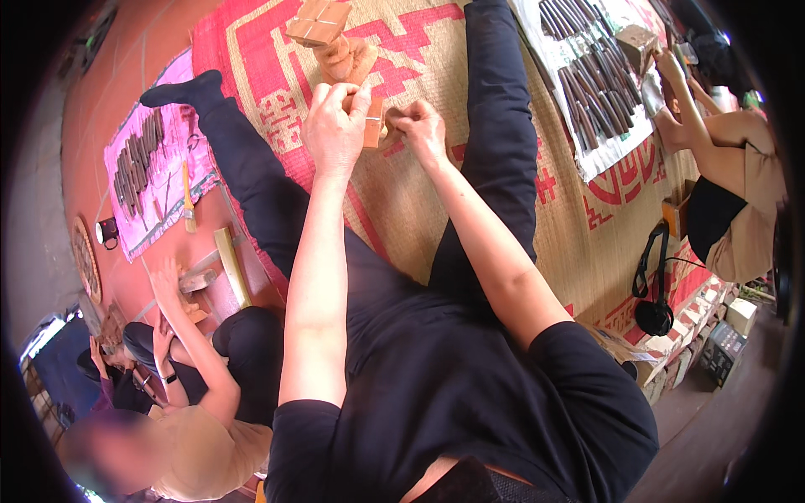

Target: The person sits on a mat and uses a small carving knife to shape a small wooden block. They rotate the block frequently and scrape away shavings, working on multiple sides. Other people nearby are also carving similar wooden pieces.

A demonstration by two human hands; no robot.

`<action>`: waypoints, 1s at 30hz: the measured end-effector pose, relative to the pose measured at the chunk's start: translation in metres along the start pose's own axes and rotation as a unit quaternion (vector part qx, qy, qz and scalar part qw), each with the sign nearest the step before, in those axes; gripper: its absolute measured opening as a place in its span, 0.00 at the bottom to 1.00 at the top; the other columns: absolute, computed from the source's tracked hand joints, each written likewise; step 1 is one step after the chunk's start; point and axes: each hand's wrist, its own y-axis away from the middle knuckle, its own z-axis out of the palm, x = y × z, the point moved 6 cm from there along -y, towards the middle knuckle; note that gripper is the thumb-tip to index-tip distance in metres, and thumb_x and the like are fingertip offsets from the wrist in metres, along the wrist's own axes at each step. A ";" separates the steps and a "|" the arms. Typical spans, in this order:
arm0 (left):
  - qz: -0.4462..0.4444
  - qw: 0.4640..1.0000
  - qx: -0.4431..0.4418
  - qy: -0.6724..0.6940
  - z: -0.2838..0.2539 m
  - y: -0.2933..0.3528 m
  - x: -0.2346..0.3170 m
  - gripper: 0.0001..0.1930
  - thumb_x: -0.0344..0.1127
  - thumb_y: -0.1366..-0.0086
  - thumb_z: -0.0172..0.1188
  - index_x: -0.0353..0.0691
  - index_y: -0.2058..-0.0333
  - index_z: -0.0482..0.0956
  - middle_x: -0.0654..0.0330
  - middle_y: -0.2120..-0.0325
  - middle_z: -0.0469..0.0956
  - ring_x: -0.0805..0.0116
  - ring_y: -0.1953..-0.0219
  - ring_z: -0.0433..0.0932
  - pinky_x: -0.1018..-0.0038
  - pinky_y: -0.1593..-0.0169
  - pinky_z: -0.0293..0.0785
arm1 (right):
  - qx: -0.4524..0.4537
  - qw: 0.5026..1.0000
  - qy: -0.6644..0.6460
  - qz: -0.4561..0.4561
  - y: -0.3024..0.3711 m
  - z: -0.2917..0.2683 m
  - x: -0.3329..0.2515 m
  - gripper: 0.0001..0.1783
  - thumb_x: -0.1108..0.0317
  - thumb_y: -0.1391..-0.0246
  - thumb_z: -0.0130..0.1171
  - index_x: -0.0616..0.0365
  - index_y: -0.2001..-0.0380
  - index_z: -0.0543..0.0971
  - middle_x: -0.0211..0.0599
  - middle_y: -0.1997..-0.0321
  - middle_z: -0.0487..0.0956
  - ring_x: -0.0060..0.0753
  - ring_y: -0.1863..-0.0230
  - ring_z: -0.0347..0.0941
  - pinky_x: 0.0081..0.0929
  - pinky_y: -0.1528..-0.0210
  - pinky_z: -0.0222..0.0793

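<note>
My left hand is closed on a small reddish-brown wooden block with pale lines marked across its face. Close by its right side, my right hand has its fingers curled and pinched together; whatever they hold, if anything, is too small to make out. Just beyond my left hand stands a carved wooden figure on the mat. Its upper end is a flat square block, also crossed by pale lines.
My outstretched legs frame the red-and-straw woven mat. Rows of carving tools lie on white cloth at right, more tools on pink cloth at left, beside a brush. Co-workers sit on both sides. Headphones lie at lower right.
</note>
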 end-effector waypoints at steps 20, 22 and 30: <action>-0.013 1.000 -0.008 -0.001 -0.001 0.001 -0.002 0.14 0.51 0.38 0.62 0.48 0.70 0.82 0.63 0.71 0.74 0.59 0.70 0.79 0.64 0.68 0.73 | -0.023 0.996 -0.069 0.060 0.005 -0.012 0.005 0.10 0.71 0.55 0.69 0.62 0.74 0.76 0.34 0.74 0.80 0.23 0.71 0.74 0.24 0.64 0.71; -0.005 1.000 -0.001 0.011 -0.003 0.000 0.000 0.14 0.51 0.38 0.62 0.48 0.70 0.82 0.62 0.71 0.74 0.59 0.70 0.79 0.64 0.68 0.73 | -0.019 0.993 -0.091 0.072 0.005 -0.014 -0.016 0.11 0.71 0.55 0.69 0.62 0.75 0.76 0.34 0.72 0.81 0.22 0.69 0.74 0.24 0.64 0.71; -0.009 1.000 -0.011 -0.006 0.001 0.000 -0.003 0.13 0.50 0.38 0.62 0.47 0.69 0.82 0.62 0.71 0.74 0.60 0.70 0.79 0.64 0.68 0.73 | -0.097 0.975 -0.195 0.045 0.003 0.003 0.001 0.09 0.80 0.50 0.62 0.62 0.75 0.71 0.38 0.60 0.81 0.21 0.62 0.75 0.20 0.59 0.73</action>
